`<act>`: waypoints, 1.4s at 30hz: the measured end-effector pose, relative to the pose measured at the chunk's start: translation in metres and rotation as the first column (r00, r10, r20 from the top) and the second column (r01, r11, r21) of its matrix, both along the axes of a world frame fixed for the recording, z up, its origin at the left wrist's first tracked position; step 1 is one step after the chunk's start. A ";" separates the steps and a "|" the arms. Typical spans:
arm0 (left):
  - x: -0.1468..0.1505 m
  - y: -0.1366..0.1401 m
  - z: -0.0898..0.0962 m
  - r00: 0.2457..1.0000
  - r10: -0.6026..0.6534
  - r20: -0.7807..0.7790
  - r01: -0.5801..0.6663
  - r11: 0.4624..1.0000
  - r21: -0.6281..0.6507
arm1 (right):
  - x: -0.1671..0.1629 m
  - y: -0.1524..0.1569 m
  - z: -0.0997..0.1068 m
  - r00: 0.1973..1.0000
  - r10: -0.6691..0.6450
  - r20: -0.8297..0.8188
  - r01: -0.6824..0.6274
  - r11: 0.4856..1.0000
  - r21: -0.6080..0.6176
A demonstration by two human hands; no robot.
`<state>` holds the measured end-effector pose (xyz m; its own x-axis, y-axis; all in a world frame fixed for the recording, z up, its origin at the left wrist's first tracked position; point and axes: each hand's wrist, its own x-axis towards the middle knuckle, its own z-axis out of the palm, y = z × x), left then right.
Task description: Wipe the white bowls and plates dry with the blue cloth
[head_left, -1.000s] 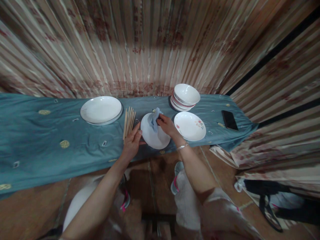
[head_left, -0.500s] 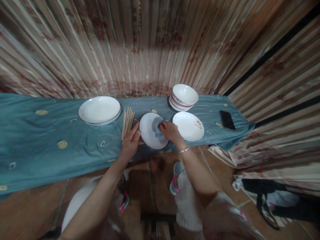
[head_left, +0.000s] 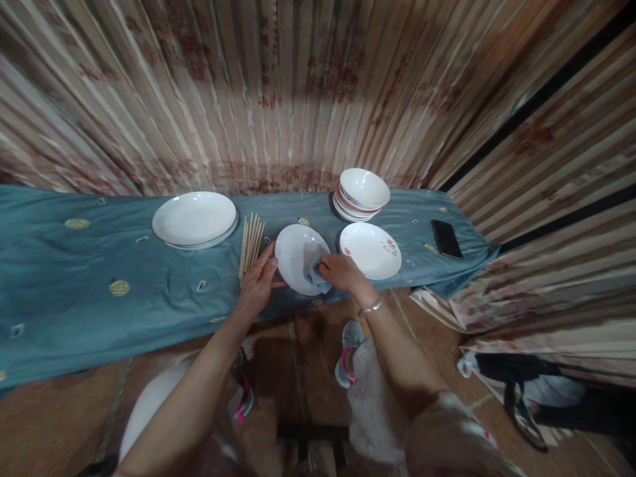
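Observation:
My left hand (head_left: 259, 279) grips the left rim of a white plate (head_left: 291, 255), thumb on top and fingers beneath. The plate is held tilted over the near edge of the table. In my right hand (head_left: 342, 270) is a bunched light-blue cloth (head_left: 314, 266), pressed onto the lower right of the plate's face. Just left of the plate lies a row of wooden chopsticks (head_left: 251, 244), close to my left fingers. To the right, beyond my right hand, rests a white plate with a floral pattern (head_left: 368, 250).
Stacked oval plates (head_left: 195, 218) sit on the left of the blue-green tablecloth (head_left: 163, 298). A stack of bowls (head_left: 364, 189) stands at the back right, and a black phone (head_left: 446, 238) lies further right. A pleated curtain (head_left: 278, 99) hangs behind the table.
My right hand has slid the cloth down the plate's face, toward its near right rim. My left hand keeps its hold on the plate. The view has shifted slightly.

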<state>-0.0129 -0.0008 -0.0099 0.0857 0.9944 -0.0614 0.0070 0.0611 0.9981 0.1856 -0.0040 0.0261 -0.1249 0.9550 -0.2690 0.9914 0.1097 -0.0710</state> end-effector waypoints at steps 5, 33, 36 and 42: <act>0.000 0.001 0.000 1.000 0.005 -0.005 -0.005 1.000 -0.005 | 0.003 -0.006 0.005 0.997 0.031 -0.075 -0.034 0.999 -0.030; -0.001 0.002 -0.003 0.999 0.005 -0.034 -0.004 1.000 0.012 | -0.018 -0.007 -0.013 0.596 0.007 -0.803 -0.064 0.997 -0.038; -0.002 0.003 -0.007 0.999 -0.001 -0.038 0.001 1.000 0.011 | -0.027 -0.007 -0.017 0.580 0.033 -0.814 -0.009 0.999 0.034; -0.001 0.002 -0.006 0.999 0.005 -0.037 -0.005 1.000 -0.006 | -0.036 -0.005 -0.017 0.668 0.094 -0.738 0.064 0.981 0.183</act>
